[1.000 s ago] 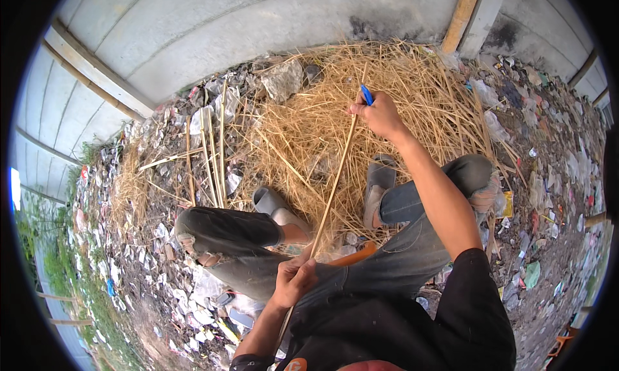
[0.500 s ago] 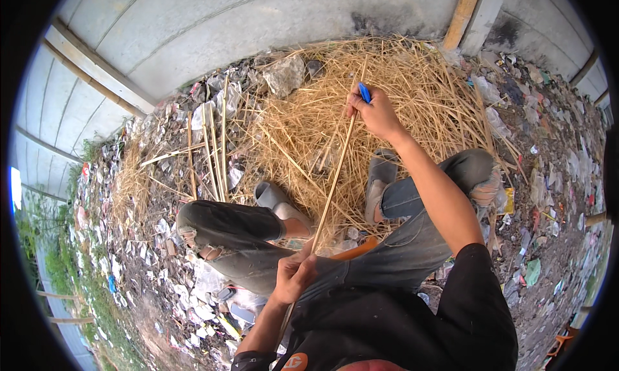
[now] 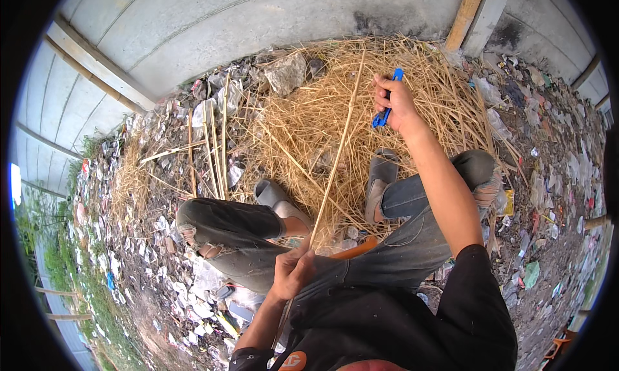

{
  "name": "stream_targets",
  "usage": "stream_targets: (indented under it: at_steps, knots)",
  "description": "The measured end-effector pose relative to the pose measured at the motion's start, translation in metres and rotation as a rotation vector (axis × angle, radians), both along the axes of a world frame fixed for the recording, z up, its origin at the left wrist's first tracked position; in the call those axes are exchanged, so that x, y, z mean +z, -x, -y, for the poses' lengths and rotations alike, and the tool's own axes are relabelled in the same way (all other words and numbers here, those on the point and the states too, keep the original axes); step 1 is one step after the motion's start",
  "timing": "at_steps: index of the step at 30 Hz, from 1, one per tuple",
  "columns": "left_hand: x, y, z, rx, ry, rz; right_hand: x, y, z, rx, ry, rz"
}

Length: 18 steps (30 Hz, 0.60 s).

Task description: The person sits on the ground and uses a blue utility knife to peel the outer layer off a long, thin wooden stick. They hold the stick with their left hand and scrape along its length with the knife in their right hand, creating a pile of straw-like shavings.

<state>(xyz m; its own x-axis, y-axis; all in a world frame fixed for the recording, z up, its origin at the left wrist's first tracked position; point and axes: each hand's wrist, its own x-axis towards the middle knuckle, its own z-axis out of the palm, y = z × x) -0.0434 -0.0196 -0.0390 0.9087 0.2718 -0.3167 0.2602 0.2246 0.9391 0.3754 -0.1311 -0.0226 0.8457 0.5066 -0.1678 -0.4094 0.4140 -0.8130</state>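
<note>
I sit on the ground with my knees bent and grey shoes on. My left hand (image 3: pixel 291 269) grips the near end of a long thin straw-coloured stick (image 3: pixel 337 155) that slants up and away over a heap of dry straw (image 3: pixel 303 122). My right hand (image 3: pixel 394 104) is stretched out to the right of the stick's far part and is closed around a small blue tool (image 3: pixel 385 110). The hand is apart from the stick. An orange handle (image 3: pixel 356 248) lies across my lap, just right of my left hand.
Several cut sticks (image 3: pixel 213 151) lie in a row left of the straw. Litter and rubble (image 3: pixel 161 255) cover the ground all round. A grey concrete wall (image 3: pixel 258 22) with a wooden post (image 3: pixel 465 16) rises behind, and a stone (image 3: pixel 285 72) rests at its foot.
My right hand with the blue tool has moved off the stick's far end to the right. My left hand keeps its hold on the near end.
</note>
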Motion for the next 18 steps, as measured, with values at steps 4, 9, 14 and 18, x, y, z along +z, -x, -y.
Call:
stream_targets:
  at_steps: [4, 9, 14, 18]
  knots:
    - [-0.003, -0.007, -0.007, 0.122, 0.26, 0.056, 0.009, -0.014, 0.014, -0.2, 0.29, 0.188]
    - [0.004, -0.017, -0.012, 0.239, 0.423, 0.086, 0.008, 0.015, 0.014, -0.041, 1.365, 0.915]
    - [0.01, -0.031, -0.013, 0.284, 0.451, 0.091, -0.02, 0.06, -0.011, 0.458, 1.367, 1.044]
    - [0.0, -0.04, -0.014, 0.29, 0.403, 0.068, -0.005, 0.112, -0.033, 0.536, 1.206, 1.111]
